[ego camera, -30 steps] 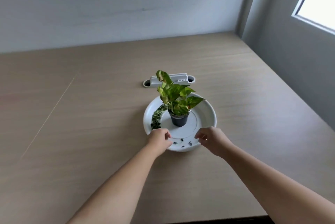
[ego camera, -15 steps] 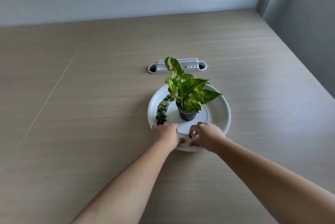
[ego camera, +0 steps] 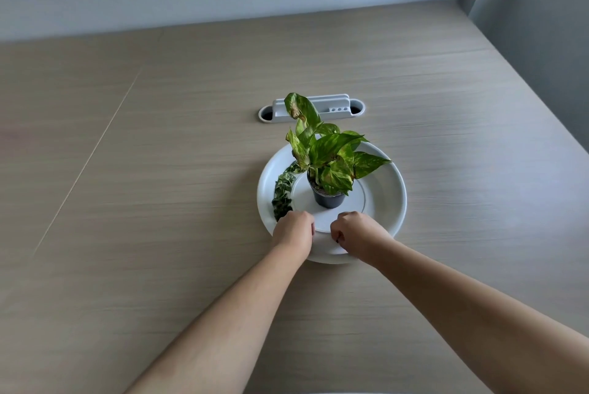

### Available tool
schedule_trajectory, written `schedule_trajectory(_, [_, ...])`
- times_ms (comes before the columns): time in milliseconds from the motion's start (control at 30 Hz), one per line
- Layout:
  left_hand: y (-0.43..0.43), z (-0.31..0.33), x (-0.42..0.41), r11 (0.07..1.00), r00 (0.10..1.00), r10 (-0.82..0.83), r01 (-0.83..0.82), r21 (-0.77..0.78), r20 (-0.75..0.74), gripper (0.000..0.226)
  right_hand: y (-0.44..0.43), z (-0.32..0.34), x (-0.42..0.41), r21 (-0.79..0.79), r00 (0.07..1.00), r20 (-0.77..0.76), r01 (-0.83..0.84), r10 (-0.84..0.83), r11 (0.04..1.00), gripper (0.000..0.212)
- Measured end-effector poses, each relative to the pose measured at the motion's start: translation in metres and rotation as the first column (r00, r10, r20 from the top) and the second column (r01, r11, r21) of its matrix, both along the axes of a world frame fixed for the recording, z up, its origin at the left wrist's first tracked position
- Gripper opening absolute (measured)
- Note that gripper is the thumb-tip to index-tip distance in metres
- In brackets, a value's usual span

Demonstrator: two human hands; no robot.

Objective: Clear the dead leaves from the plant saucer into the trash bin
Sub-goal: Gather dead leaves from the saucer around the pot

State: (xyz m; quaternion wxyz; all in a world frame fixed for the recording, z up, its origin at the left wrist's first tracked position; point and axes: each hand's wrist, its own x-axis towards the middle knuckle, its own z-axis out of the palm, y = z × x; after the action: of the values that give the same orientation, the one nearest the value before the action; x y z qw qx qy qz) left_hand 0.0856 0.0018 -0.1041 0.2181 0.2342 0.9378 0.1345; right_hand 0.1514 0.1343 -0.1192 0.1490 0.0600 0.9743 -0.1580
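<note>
A white round saucer [ego camera: 393, 202] lies on the table with a small black pot [ego camera: 328, 200] at its middle, holding a green and yellow plant [ego camera: 330, 154]. Both my hands are over the saucer's near part. My left hand [ego camera: 293, 231] is curled into a fist with its fingers tucked under, so what it holds is hidden. My right hand [ego camera: 358, 231] is curled too and pinches a dark dead leaf bit [ego camera: 339, 238] at its fingertips. No loose bits show on the bare strip between the hands. No trash bin is clearly in view.
A strip of dark variegated leaves [ego camera: 282, 194] lies along the saucer's left inner wall. Behind the plant a white cable outlet [ego camera: 338, 108] is set into the wooden table [ego camera: 159, 170]. Walls close the back and right. A white sliver [ego camera: 334, 392] shows at the bottom edge.
My hands came together from the saucer's near rim onto the small dark leaf bits and curled shut. The bits seen earlier no longer lie loose. My view tilted down.
</note>
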Motion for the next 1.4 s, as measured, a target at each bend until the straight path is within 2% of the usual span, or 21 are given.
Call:
schedule_trajectory(100, [-0.001,-0.001,-0.002,1.000,1.000,-0.019,0.018,0.016,0.015,0.026,0.003,0.004,-0.002,-0.054,1.000,0.005,0.011,-0.010,0.998,0.024])
schedule_trajectory(167, [-0.002,-0.001,-0.004,0.999,0.999,-0.013,0.011,0.042,0.039,0.021,0.009,0.009,-0.002,-0.149,0.997,-0.008,0.071,-0.073,0.986,0.022])
schedule_trajectory(300, [-0.007,0.004,-0.013,0.981,0.992,0.079,-0.094,0.172,0.096,0.010,0.027,0.023,0.001,-0.288,0.974,-0.050,0.197,-0.220,0.937,0.018])
schedule_trajectory(500, [-0.023,0.018,-0.027,0.894,0.959,0.199,-0.262,0.364,0.203,0.024,0.026,0.022,0.007,-0.178,0.999,0.042,0.001,0.006,0.984,0.026])
schedule_trajectory(567, [-0.028,0.021,-0.032,0.880,0.952,0.221,-0.288,0.377,0.211,0.026,0.022,0.019,0.006,-0.164,0.996,0.075,-0.039,0.052,0.986,0.030])
schedule_trajectory(700, [-0.039,0.023,-0.038,0.875,0.949,0.253,-0.306,0.375,0.186,0.019,0.015,0.016,0.005,-0.081,0.991,0.077,-0.100,0.106,0.992,0.021])
schedule_trajectory(800, [-0.046,0.023,-0.043,0.879,0.952,0.255,-0.300,0.370,0.166,0.022,0.014,0.014,0.003,-0.033,0.986,0.093,-0.138,0.140,0.990,0.021])
schedule_trajectory(900, [-0.050,0.022,-0.043,0.861,0.943,0.278,-0.330,0.387,0.185,0.024,0.014,0.014,0.002,-0.009,0.986,0.097,-0.134,0.134,0.991,0.024])
schedule_trajectory(1167, [-0.048,0.019,-0.029,0.828,0.913,0.307,-0.395,0.398,0.268,0.018,0.024,0.017,0.003,0.037,0.994,0.107,-0.001,-0.003,0.999,0.023])
schedule_trajectory(1300, [-0.052,0.018,-0.026,0.792,0.891,0.323,-0.439,0.425,0.318,0.019,0.014,0.021,0.003,-0.061,0.999,0.023,0.037,-0.036,0.997,0.016])
schedule_trajectory(1400, [-0.060,0.020,-0.031,0.754,0.874,0.363,-0.480,0.448,0.324,0.021,-0.012,0.024,-0.009,-0.152,0.998,-0.058,0.020,-0.029,0.988,0.022])
